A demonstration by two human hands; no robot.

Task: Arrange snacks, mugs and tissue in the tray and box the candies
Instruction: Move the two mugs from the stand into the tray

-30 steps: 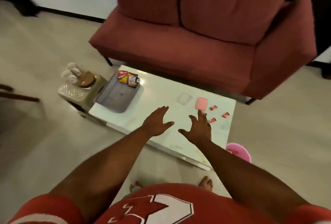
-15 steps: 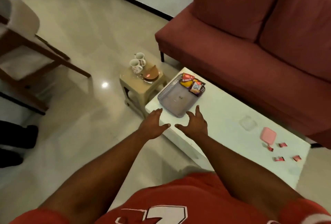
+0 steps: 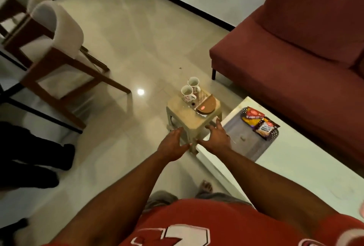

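A: Where do the task's things stand?

B: The grey tray [image 3: 244, 139] lies on the white counter [image 3: 295, 169], at its near-left end. Two snack packets [image 3: 260, 120] already sit at the tray's far end, one overlapping the other. The rest of the tray is bare.

A: And the mugs?

B: Two white mugs [image 3: 190, 90] stand upright, touching or nearly so, on the far corner of the small beige stool [image 3: 189, 115] just beside the counter. Next to them on the stool lies a brown half-round thing [image 3: 206, 106] over what may be a tissue pack; the view is too soft to be sure.

A: What are the hands doing?

B: Both are empty and spread wide. The left hand [image 3: 173, 144] hovers by the stool's near-left corner, the right hand [image 3: 215, 137] over its near-right edge, close to the tray. Neither touches a mug.

A: How far along, then?

B: Early, I judge. Snacks are in; mugs and tissue are yet to go over. No candies or box show here, so that part I can't assess. A red sofa [image 3: 295, 58] stands behind the counter, chairs [image 3: 53, 39] well apart at the left.
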